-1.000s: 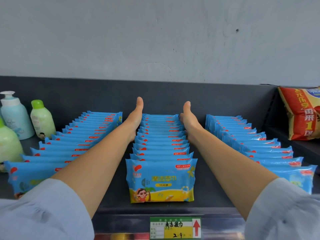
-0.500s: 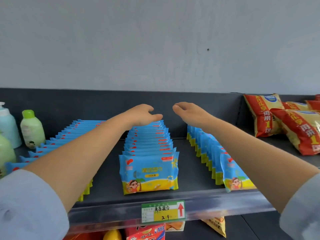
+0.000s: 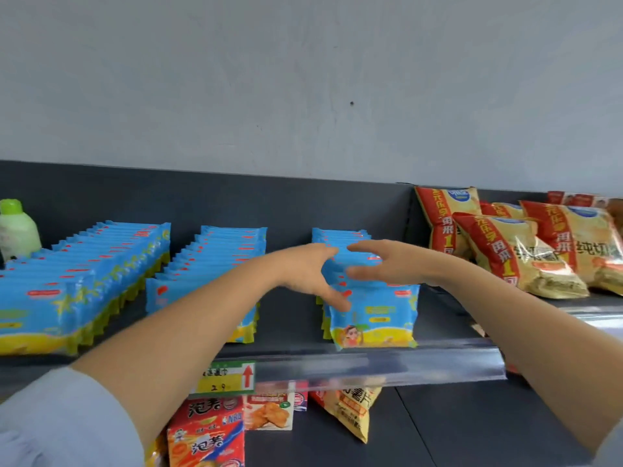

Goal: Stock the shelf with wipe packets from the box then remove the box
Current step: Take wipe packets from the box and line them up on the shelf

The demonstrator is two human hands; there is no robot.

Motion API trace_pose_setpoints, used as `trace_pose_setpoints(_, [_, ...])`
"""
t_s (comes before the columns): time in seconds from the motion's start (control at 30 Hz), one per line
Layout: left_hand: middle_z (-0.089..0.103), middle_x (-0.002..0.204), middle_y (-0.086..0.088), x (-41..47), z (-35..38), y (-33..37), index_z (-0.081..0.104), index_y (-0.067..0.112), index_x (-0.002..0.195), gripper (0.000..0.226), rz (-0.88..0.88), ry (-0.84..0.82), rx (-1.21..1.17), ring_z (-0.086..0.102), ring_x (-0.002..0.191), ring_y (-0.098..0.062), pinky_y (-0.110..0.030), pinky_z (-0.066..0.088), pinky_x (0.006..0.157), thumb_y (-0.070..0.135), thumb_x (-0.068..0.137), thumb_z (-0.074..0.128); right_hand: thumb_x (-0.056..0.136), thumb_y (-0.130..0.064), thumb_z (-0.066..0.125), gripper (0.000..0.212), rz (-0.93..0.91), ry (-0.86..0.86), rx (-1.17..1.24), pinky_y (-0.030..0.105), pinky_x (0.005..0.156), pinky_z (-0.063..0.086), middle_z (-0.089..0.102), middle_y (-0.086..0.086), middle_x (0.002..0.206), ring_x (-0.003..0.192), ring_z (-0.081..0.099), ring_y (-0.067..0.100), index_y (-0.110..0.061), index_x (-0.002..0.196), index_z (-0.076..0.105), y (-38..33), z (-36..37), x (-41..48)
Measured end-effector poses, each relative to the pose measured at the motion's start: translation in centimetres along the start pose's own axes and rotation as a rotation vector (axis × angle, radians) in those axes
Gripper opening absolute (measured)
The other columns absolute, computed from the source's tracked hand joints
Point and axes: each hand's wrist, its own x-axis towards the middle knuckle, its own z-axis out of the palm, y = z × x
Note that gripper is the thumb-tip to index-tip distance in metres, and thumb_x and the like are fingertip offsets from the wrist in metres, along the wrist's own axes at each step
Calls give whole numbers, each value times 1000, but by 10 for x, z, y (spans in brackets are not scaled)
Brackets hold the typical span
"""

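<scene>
- Presently, wipe packets (image 3: 374, 318) are seen in three rows on the shelf (image 3: 290, 328), mid-frame.
- Over the rightmost row, left hand (image 3: 308, 274) and right hand (image 3: 387, 264) are held spread, gripping nothing.
- Packets are judged light, soft, slippery; best pinched by the flat sides.

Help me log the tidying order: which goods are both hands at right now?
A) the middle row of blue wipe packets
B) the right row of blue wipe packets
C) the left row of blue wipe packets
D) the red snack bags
B: the left hand and the right hand, fingers spread, both reach to the right row of blue-and-yellow plastic wipe packets, beside the red-and-yellow snack bags.
</scene>
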Motion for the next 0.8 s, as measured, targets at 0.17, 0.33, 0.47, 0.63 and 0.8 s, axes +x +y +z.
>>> trace_pose_setpoints(0.17, [29, 149, -1, 8, 29, 29, 20, 17, 150, 118, -18, 15, 97, 27, 138, -21, -36, 28, 114, 58, 58, 82, 65, -56, 80, 116, -32, -123, -212, 32, 117, 21, 19, -5, 157, 143, 23, 15, -22, 153, 14, 37, 7, -14])
trace_pose_setpoints(0.33, [34, 142, 1, 9, 43, 37, 27, 24, 148, 110, -74, 192, 212, 28, 130, -21, -39, 34, 108, 53, 57, 82, 64, -56, 80, 106, -165, 81, -274, 37, 112, 30, 34, 1, 149, 135, 30, 23, -20, 148, 27, 51, 24, -13])
trace_pose_setpoints(0.47, [27, 148, 2, 3, 52, 37, 24, 26, 149, 103, -71, 281, 208, 24, 135, -18, -39, 33, 109, 46, 65, 80, 67, -54, 78, 97, -222, 183, -243, 38, 107, 36, 39, 1, 144, 131, 33, 21, -20, 145, 31, 57, 33, -17])
trace_pose_setpoints(0.63, [16, 155, 8, -8, 62, 31, -11, 23, 152, 133, -190, 298, -445, 21, 141, -12, -23, 22, 107, 20, 63, 88, 57, -34, 91, 132, -99, 298, 330, 32, 111, 32, 23, -5, 153, 139, 28, 14, -21, 153, 0, 73, 46, -29])
trace_pose_setpoints(0.8, [48, 137, 15, 0, 74, 18, 15, 28, 150, 113, -208, 125, -812, 44, 132, -14, -27, 38, 106, 0, 65, 85, 60, -20, 91, 132, 26, 127, 577, 21, 97, 42, 46, -15, 136, 124, 47, 10, -13, 152, -3, 84, 53, -32])
